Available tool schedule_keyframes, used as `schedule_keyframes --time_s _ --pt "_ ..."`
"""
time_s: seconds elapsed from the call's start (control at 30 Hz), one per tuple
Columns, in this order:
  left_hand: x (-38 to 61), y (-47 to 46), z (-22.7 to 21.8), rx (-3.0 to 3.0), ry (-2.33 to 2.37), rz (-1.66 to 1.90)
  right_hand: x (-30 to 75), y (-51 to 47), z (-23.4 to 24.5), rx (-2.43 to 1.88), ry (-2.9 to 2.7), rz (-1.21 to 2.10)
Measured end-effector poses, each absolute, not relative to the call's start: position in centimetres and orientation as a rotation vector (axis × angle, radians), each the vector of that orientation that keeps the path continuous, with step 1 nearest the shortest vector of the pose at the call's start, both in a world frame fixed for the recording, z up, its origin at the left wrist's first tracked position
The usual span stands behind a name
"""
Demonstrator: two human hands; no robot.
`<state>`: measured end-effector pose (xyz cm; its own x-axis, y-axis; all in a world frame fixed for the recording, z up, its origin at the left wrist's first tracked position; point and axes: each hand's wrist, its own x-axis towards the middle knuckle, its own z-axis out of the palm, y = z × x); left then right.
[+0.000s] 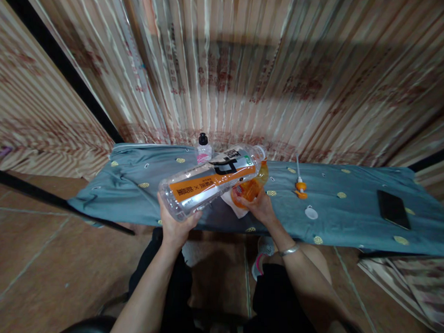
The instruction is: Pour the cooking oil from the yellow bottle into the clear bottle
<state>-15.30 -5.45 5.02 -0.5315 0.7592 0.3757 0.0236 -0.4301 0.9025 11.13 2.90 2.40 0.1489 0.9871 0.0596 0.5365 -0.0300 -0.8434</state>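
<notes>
Nearest the camera: two bare forearms rise from the person's lap, dark shorts below, a thin metal bracelet [289, 250] on the right wrist.

Left hand [176, 226] is closed around the base of a large clear plastic bottle with an orange-and-black label [211, 180]. The bottle is tipped nearly flat, neck pointing right and slightly up, mouth over the second vessel. It looks empty or close to it, so probably light. The thin walls would likely dent under a hard squeeze, and the smooth plastic could slip. The base grip looks sound; the labelled midsection would give more control.

Right hand [259, 205] wraps from below around a small round orange-tinted container [253, 186], held just under the big bottle's neck and above the surface edge. A bit of white paper or cloth [235, 205] sits beneath it; what it is cannot be told.

Further out, on the surface draped in teal patterned cloth [141, 175]:
- one small clear bottle with a black cap [203, 146], upright, just behind the big bottle
- one orange pump nozzle with a white tube [300, 186], lying to the right
- one white round cap [311, 212], near the nozzle
- one black phone [393, 209], flat, well apart at far right

Count: three bottle-like vessels, one nozzle, one cap, one phone. Behind everything hangs a striped curtain [239, 62].
</notes>
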Motion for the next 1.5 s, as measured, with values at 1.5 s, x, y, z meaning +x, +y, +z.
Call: schedule_keyframes --time_s 1.5 --pt "-15.2 -5.5 5.2 1.06 1.273 1.991 13.1 3.5 0.8 -1.51 -1.481 0.788"
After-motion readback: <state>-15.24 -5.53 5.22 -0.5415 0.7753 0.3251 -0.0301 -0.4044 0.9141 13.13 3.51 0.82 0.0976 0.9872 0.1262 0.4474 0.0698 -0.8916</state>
